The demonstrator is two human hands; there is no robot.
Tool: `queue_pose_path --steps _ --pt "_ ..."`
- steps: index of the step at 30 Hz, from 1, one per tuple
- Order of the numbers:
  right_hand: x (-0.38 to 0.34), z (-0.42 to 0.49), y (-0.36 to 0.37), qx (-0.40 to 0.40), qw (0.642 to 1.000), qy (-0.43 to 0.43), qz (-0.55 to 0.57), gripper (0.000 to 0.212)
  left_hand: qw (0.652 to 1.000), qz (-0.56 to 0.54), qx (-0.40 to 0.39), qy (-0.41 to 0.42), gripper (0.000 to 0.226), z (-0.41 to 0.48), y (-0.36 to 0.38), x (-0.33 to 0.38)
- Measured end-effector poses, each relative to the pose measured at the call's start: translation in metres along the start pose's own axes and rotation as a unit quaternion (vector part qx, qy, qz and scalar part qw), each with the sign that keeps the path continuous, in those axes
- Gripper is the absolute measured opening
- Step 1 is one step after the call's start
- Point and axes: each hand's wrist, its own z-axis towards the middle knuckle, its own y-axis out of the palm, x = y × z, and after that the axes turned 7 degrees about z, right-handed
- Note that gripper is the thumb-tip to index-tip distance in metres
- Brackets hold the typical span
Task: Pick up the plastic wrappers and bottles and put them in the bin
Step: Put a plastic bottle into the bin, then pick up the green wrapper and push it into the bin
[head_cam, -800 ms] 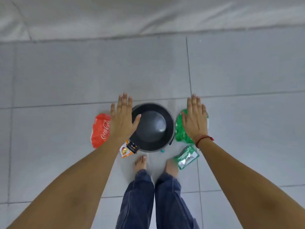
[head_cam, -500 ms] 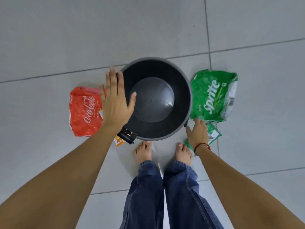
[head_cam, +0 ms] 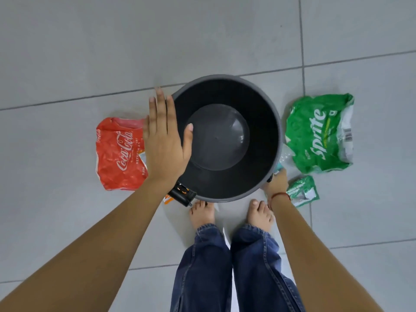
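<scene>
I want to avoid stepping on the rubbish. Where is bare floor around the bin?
Bare tile lies beyond the bin, left of the Coca-Cola wrapper and right of the Sprite wrapper. It is crowded beside the bin and near the feet, where the small green wrapper lies.

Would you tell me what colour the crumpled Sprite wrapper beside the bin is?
Green with white lettering, in the head view: crumpled Sprite wrapper.

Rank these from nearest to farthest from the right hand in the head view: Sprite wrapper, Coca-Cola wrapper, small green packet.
From the right hand:
1. Small green packet, just to its right.
2. Sprite wrapper, beyond it, right of the bin.
3. Coca-Cola wrapper, across the bin, left.
</scene>
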Motion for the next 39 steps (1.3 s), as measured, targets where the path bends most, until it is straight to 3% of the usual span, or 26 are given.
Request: queue_pose_path --steps 3,6,7,9,12,15,18,21,24,26,28,30,32,34,35,36,39 --pt "-0.027 -0.041 -0.033 0.079 0.989 -0.09 0.081 0.045 1.0 0.007 -0.017 -0.004 0.064 0.0 -0.004 0.001" --pt "-0.067 -0.093 -0.057 0.176 0.936 -0.287 0.104 0.052 0.999 0.011 -0.031 -0.006 0.064 0.0 -0.004 0.001" --pt "-0.079 -0.107 -0.058 0.175 0.915 -0.349 0.1 0.055 0.999 0.011 -0.034 -0.009 0.064 0.0 -0.004 0.001" --pt "-0.094 -0.122 -0.044 0.101 0.905 -0.407 0.073 0.052 0.999 0.009 -0.037 -0.011 0.064 -0.001 -0.004 0.002" --pt "-0.094 -0.118 0.003 -0.035 0.908 -0.403 -0.105 0.06 0.999 0.007 -0.033 -0.009 0.063 -0.001 -0.004 0.001" --pt "-0.083 -0.101 0.044 -0.086 0.882 -0.376 -0.271 0.068 0.999 0.01 -0.033 -0.008 0.062 -0.002 -0.004 0.001" --pt "-0.081 -0.087 0.064 -0.125 0.879 -0.298 -0.35 0.073 0.999 0.023 -0.038 -0.01 0.064 -0.002 -0.004 0.001" --pt "-0.084 -0.085 0.06 -0.164 0.835 -0.304 -0.428 0.072 0.999 0.032 -0.042 -0.012 0.065 -0.002 -0.004 0.001" --pt "-0.099 -0.088 0.03 -0.047 0.796 -0.536 -0.277 0.035 0.999 0.036 -0.04 -0.01 0.066 -0.002 -0.006 0.003" --pt "-0.107 -0.075 0.005 0.085 0.777 -0.606 -0.147 0.022 0.999 0.038 -0.038 -0.011 0.066 -0.002 -0.005 0.003" --pt "-0.107 -0.041 -0.021 0.147 0.818 -0.541 -0.129 0.024 0.998 0.044 -0.034 -0.01 0.066 -0.002 -0.004 0.002" --pt "-0.092 0.009 -0.039 0.115 0.87 -0.391 -0.276 0.032 0.998 0.046 -0.029 -0.013 0.066 -0.002 -0.003 0.002" --pt "-0.069 0.051 -0.048 0.028 0.83 -0.249 -0.499 0.042 0.999 0.041 -0.023 -0.016 0.066 -0.002 -0.001 0.002" --pt "-0.048 0.077 -0.047 -0.05 0.765 -0.18 -0.616 0.054 0.999 0.042 -0.02 -0.017 0.066 -0.002 0.0 0.001" --pt "-0.043 0.084 -0.045 -0.062 0.761 -0.172 -0.623 0.058 0.999 0.043 -0.018 -0.016 0.066 -0.002 0.0 0.001" --pt "-0.04 0.089 -0.042 -0.061 0.781 -0.173 -0.597 0.06 0.999 0.042 -0.016 -0.016 0.066 -0.002 0.0 0.002" --pt "-0.041 0.095 -0.033 0.006 0.887 -0.199 -0.418 0.046 0.999 0.034 -0.006 -0.017 0.066 -0.002 0.0 0.002"
